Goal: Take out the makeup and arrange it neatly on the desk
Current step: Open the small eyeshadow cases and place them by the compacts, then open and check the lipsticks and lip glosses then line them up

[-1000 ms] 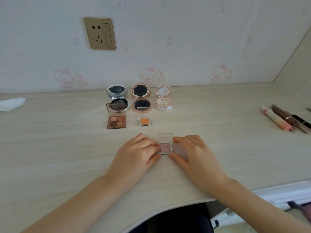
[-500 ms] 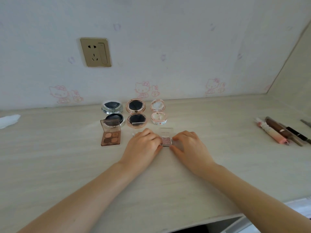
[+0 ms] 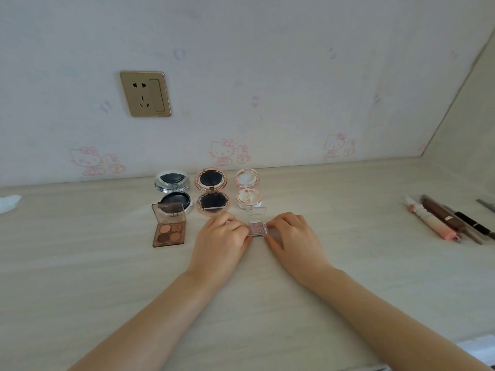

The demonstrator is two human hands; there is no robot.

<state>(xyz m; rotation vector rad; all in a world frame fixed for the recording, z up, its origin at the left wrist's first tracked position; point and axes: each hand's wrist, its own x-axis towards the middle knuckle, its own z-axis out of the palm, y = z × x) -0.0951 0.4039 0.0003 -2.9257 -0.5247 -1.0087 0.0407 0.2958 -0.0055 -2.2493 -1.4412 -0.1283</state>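
A small pink glitter pan (image 3: 258, 229), its clear lid standing open, is being held on the desk (image 3: 348, 263) between both hands. It is being pinched at its left edge by the curled fingers of the left hand (image 3: 222, 236), and at its right edge by the curled fingers and thumb of the right hand (image 3: 292, 236). The pan is being kept flat on the wood, just in front of the pink compact (image 3: 247, 189), which is lying open. To the left of that, a rose-gold compact (image 3: 212, 190) and a silver compact (image 3: 173, 191) are being displayed open in the same row along the wall. A brown four-shade palette (image 3: 168, 228) is seen open in front of the silver one, well left of the left hand. Far right, a pink tube (image 3: 431, 222), a brown tube (image 3: 443, 214) and a black pencil (image 3: 474, 223) are being left side by side. A socket (image 3: 145, 93) is seen on the wall, and a white tissue (image 3: 9, 203) at the left edge.
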